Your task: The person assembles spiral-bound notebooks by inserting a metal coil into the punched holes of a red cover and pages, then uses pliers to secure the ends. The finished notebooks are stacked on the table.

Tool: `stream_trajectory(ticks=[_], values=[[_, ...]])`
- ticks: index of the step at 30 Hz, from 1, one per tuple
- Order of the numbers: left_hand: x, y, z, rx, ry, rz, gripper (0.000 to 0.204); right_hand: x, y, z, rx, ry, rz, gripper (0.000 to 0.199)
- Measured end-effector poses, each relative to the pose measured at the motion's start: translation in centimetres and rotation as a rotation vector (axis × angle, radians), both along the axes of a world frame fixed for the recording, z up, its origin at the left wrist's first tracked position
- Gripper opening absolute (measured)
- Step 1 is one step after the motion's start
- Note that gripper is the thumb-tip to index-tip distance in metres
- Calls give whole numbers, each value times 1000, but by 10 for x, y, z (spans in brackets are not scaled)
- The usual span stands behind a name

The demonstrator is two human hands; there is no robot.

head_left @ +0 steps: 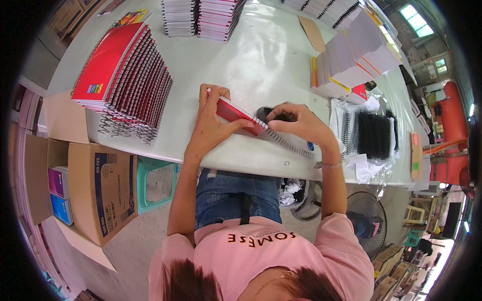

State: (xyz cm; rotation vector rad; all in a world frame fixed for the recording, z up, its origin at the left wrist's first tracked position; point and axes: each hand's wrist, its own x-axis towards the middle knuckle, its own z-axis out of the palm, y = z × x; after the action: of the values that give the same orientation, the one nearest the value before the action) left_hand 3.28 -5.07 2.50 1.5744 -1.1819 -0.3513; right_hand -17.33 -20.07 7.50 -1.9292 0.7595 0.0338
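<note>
My left hand (213,118) grips a red-covered notebook (232,113), thumb on its near side and fingers round its far end. A dark spiral binding coil (288,142) runs through the holes at the notebook's right end, and its loose length trails right over the table. At that end my right hand (298,123) has its fingers curled together on the coil, though the exact grip is partly hidden. Behind those fingers is a round black object (273,114), mostly covered by the hand. A small blue item (311,146) lies beside the coil's tail.
On the white table (251,55), a stack of red spiral notebooks (118,70) stands left. More bound stacks (218,17) are at the back, with unbound page stacks (351,57) at right. Black coils (374,134) lie on white wrapping. A carton (103,188) and fan (366,220) flank me below.
</note>
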Motion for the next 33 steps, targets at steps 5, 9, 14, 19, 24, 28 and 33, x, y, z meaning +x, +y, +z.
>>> stream_trajectory(ticks=[5, 9, 14, 19, 24, 28, 33], values=[[1, -2, -3, -32, -20, -13, 75, -2, 16, 1, -64, -239, -164, 47], [2, -2, -5, -23, 5, -62, 79, -3, 19, -20, -461, -144, -139, 54], [-2, 1, -7, -13, 172, -99, 98, -20, 10, -17, 23, -278, -114, 52], [-6, -1, -13, -11, 199, -111, 110, -29, 3, -4, 263, -339, -6, 42], [-5, -1, -14, -51, 176, -124, 115, -31, 6, 7, 221, -389, -26, 46], [-4, 0, -12, -18, 216, -146, 115, -29, 10, 3, 367, -372, -5, 49], [-1, 2, -12, -9, 227, -180, 114, -25, 15, 13, 385, -422, -46, 60]])
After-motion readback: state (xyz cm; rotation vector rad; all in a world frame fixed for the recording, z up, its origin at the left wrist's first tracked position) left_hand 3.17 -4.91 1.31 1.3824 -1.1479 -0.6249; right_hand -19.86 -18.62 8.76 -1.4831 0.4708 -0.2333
